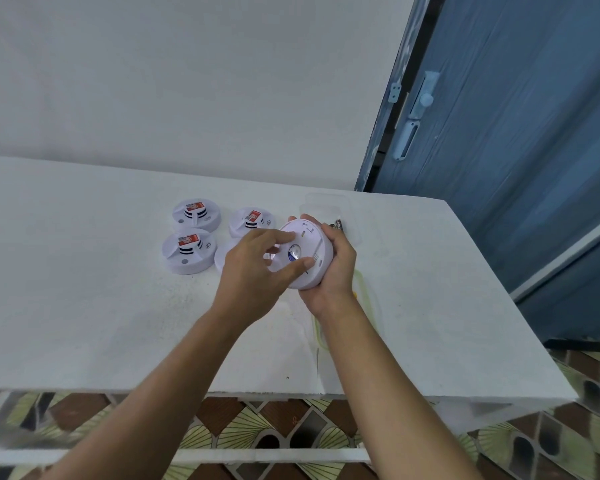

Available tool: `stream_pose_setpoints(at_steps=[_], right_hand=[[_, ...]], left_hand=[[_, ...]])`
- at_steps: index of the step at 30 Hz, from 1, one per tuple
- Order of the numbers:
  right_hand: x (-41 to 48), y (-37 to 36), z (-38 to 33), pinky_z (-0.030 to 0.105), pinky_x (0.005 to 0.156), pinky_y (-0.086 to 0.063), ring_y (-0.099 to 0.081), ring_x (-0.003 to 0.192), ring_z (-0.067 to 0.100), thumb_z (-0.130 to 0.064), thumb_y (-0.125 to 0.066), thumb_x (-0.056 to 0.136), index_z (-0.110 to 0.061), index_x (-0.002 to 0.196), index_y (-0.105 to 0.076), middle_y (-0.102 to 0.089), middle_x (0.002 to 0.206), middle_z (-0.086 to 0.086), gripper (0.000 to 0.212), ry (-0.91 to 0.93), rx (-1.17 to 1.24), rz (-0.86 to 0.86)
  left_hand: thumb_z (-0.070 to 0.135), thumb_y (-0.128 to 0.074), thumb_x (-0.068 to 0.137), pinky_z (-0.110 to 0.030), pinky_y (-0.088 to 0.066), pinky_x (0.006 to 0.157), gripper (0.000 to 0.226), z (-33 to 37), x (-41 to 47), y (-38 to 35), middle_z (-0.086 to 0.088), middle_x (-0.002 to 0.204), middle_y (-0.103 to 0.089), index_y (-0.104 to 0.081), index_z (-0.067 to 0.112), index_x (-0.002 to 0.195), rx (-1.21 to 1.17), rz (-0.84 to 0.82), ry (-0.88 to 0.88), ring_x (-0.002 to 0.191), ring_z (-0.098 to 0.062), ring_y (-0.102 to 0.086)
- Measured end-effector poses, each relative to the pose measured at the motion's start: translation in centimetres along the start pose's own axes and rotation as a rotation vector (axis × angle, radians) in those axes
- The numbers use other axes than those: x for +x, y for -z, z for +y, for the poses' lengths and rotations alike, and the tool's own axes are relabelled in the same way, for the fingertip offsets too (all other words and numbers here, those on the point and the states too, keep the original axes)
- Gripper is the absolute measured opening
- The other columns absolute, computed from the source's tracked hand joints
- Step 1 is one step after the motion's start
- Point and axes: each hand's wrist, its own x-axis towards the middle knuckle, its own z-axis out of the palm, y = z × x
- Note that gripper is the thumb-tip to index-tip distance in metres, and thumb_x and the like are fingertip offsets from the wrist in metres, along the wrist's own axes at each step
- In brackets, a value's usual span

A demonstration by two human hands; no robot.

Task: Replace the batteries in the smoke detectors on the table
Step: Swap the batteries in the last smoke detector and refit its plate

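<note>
My right hand [336, 268] grips a white round smoke detector [314, 249] from its right side, lifted and tilted so its back faces me. My left hand [257, 271] reaches over the detector's back, with fingertips and thumb pinching at something near the blue label in its middle. Three more white detectors sit on the white table [84, 306]: one at the back left [196, 214], one in front of it [189, 250], one at the back middle [251, 221]. A fourth white disc [222, 256] is mostly hidden behind my left hand. Loose batteries [337, 225] lie just behind the held detector.
A clear plastic package [326, 206] lies at the table's back right, with the batteries at its edge. A blue door [516, 150] stands to the right of the table. The table's front edge runs across below my forearms, over a patterned floor.
</note>
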Motion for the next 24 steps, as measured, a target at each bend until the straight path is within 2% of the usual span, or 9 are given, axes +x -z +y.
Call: stream_pose_setpoints(at_steps=[10, 15, 20, 24], right_hand=[[0.2, 0.2, 0.5, 0.032, 0.068, -0.056, -0.067, 0.082, 0.025, -0.035, -0.056, 0.093, -0.022, 0.107, -0.069, -0.070, 0.094, 0.007, 0.023, -0.083, -0.054, 0.025], [0.2, 0.3, 0.3, 0.031, 0.071, -0.053, -0.066, 0.085, 0.025, -0.035, -0.054, 0.092, -0.019, 0.112, -0.065, -0.070, 0.094, 0.007, 0.028, -0.115, -0.036, -0.007], [0.1, 0.4, -0.1, 0.033, 0.073, -0.051, -0.064, 0.086, 0.026, -0.035, -0.056, 0.091, -0.018, 0.092, -0.073, -0.070, 0.089, 0.009, 0.024, -0.155, -0.041, -0.029], [0.3, 0.8, -0.1, 0.033, 0.072, -0.049, -0.063, 0.084, 0.026, -0.034, -0.056, 0.089, -0.017, 0.080, -0.077, -0.069, 0.087, 0.010, 0.028, -0.185, -0.044, -0.042]], left_hand=[[0.040, -0.076, 0.079, -0.010, -0.042, 0.074, 0.042, -0.6, 0.3, -0.4, 0.010, 0.114, -0.051, -0.066, 0.020, 0.114, 0.038, -0.064, 0.020, 0.098, -0.010, -0.054], [0.031, -0.076, 0.081, -0.031, -0.047, 0.095, 0.038, -1.2, 0.2, -0.5, 0.004, 0.129, -0.047, -0.065, 0.027, 0.118, 0.016, -0.128, -0.050, 0.115, -0.018, -0.049], [0.032, -0.074, 0.083, -0.026, -0.044, 0.096, 0.036, -1.8, 0.3, -0.3, 0.005, 0.136, -0.042, -0.065, 0.030, 0.118, 0.060, -0.158, -0.094, 0.121, -0.013, -0.043], [0.035, -0.075, 0.082, -0.025, -0.043, 0.094, 0.032, -2.4, 0.5, -0.2, 0.014, 0.130, -0.039, -0.064, 0.039, 0.111, 0.078, -0.174, -0.147, 0.116, -0.008, -0.042]])
